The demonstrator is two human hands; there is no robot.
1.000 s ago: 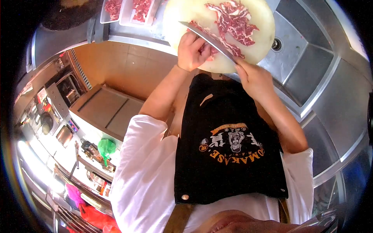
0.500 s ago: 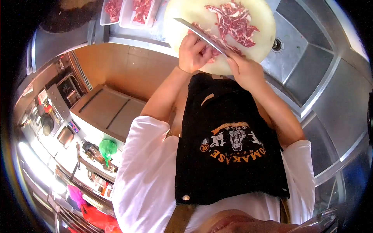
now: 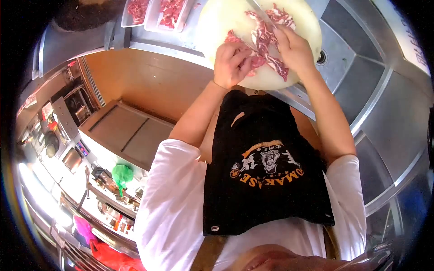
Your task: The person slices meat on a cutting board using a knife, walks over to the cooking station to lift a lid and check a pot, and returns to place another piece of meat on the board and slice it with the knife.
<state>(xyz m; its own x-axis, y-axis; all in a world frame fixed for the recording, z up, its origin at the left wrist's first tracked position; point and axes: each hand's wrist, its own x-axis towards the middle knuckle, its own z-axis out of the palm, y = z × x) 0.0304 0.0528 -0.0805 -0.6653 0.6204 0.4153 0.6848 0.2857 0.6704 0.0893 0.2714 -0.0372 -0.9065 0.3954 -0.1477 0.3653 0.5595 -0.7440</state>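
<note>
A round cream cutting board (image 3: 212,22) carries red, white-marbled raw meat. My left hand (image 3: 233,63) presses on a piece of meat (image 3: 257,61) near the board's left side, with its fingers curled over it. In my right hand (image 3: 294,50) is a knife (image 3: 261,11), gripped by its handle, which the fingers mostly hide. Its blade points up and left, running out of view at the top. Marbled meat slices (image 3: 262,36) lie under and beside the blade, close to my right fingers. More slices reach down between the two hands.
Two white trays of cut meat (image 3: 171,12) stand on the metal counter left of the board. On the right is a steel sink (image 3: 337,67) with a drain (image 3: 322,57). Below the counter, at left, sits a metal-topped cabinet (image 3: 131,131).
My right hand has moved the knife up and right, away from my left fingers, onto the sliced meat. Those slices now spread differently, nearer my left hand. My left hand keeps its curled hold.
</note>
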